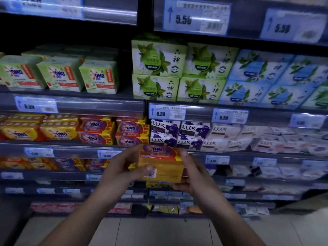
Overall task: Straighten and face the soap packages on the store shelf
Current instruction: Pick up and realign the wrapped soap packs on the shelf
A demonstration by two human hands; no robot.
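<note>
**In Front of the Soap Shelf: One Package Held in Both Hands**

In front of the dark metal store shelf (71,146), a yellow-orange, plastic-wrapped rectangular OMO soap package (165,167) is held clear of the rows by both hands. The left hand (120,167) is closed around the package's left end, its thumb laid on the near face just beside a white barcode label (152,173). The right hand (194,174) is wrapped around the right end, with the thumb on the upper edge and the fingers curled beneath. The purple-and-red printed face of the package is turned upward and away.

Just above and behind the held package, stacked orange-and-purple OMO soap packs (113,130) are seen; to the upper right of it, purple-flowered white LUX soap boxes (166,134) are lined up. Up and to the left of it, yellow OMO bar packs (35,133) are stacked. Well above it, green-leafed white cartons (158,68) are piled two high, with a blue price tag reading 5.30 (166,113) between them and the LUX boxes. Below the package, grey floor tiles (142,231) are visible.
</note>
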